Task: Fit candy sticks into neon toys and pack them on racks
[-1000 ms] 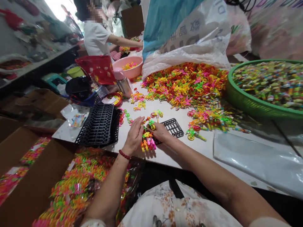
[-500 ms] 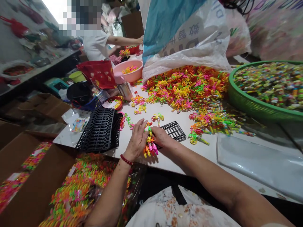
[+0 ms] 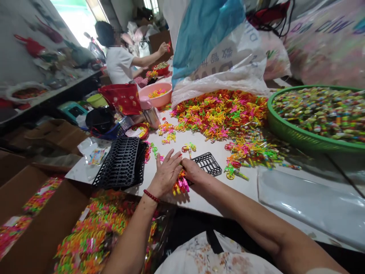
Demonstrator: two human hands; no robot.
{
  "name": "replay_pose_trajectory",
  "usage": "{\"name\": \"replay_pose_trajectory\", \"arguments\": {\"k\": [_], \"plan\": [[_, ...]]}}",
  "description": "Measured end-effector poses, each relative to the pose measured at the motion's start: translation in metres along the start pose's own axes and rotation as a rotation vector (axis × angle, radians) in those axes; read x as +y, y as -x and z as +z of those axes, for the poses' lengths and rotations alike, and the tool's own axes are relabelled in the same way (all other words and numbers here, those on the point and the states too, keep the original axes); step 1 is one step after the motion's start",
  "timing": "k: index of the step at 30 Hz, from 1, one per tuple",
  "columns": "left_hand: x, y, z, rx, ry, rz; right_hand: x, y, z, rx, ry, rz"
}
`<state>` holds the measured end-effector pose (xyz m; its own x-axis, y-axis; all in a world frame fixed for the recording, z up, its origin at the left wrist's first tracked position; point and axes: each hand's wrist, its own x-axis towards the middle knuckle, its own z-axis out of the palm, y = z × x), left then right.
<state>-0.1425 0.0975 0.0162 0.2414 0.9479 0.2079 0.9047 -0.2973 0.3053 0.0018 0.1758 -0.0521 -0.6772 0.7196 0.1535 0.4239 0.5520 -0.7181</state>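
Left hand (image 3: 165, 177) spread wide, right hand (image 3: 192, 170) curled, both at a cluster of bright plastic toy pieces (image 3: 181, 185).

Left: fingers extended and apart, back of hand up, partly covering the cluster; contact unclear from where I stand. Right: fingers bent, tips hidden; cannot tell whether it grips a piece. Cluster sits between the hands, near the front edge of the white table (image 3: 209, 146), pink and yellow ends toward the worker. Black grid tray (image 3: 207, 163) partly hidden by right hand. Stacked black trays (image 3: 118, 163) left of left hand; one loose toy (image 3: 189, 147) just beyond both; heap of similar pieces (image 3: 222, 114) farther back.
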Motion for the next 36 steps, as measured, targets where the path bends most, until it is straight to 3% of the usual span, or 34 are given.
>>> {"name": "replay_pose_trajectory", "arguments": {"k": [2, 7, 10, 14, 19, 24, 26, 30, 36], "plan": [[-0.002, 0.000, 0.002, 0.005, -0.006, 0.002, 0.001, -0.002, -0.012, 0.041, 0.020, 0.036], [-0.004, 0.001, 0.003, 0.033, 0.020, 0.010, 0.006, -0.012, -0.045, 0.266, 0.202, 0.279], [0.002, 0.002, -0.002, 0.061, 0.050, 0.041, 0.009, -0.023, -0.054, 0.195, 0.304, 0.403], [0.012, 0.005, -0.003, 0.031, 0.087, 0.099, 0.011, -0.034, -0.058, 0.145, 0.285, 0.446], [0.013, 0.006, 0.005, 0.050, 0.120, 0.071, 0.009, -0.023, -0.058, 0.226, 0.172, 0.419], [0.014, 0.008, 0.007, 0.089, 0.162, 0.047, 0.010, 0.000, -0.033, 0.169, -0.426, 0.338], [0.014, 0.009, 0.007, 0.098, 0.160, 0.051, 0.008, 0.005, -0.020, 0.125, -0.516, 0.292], [0.014, 0.008, 0.007, 0.119, 0.127, 0.074, 0.002, 0.008, -0.011, 0.114, -0.361, 0.176], [0.015, 0.006, 0.005, 0.079, 0.088, 0.086, -0.003, 0.002, -0.018, 0.042, -0.106, 0.066]]}}
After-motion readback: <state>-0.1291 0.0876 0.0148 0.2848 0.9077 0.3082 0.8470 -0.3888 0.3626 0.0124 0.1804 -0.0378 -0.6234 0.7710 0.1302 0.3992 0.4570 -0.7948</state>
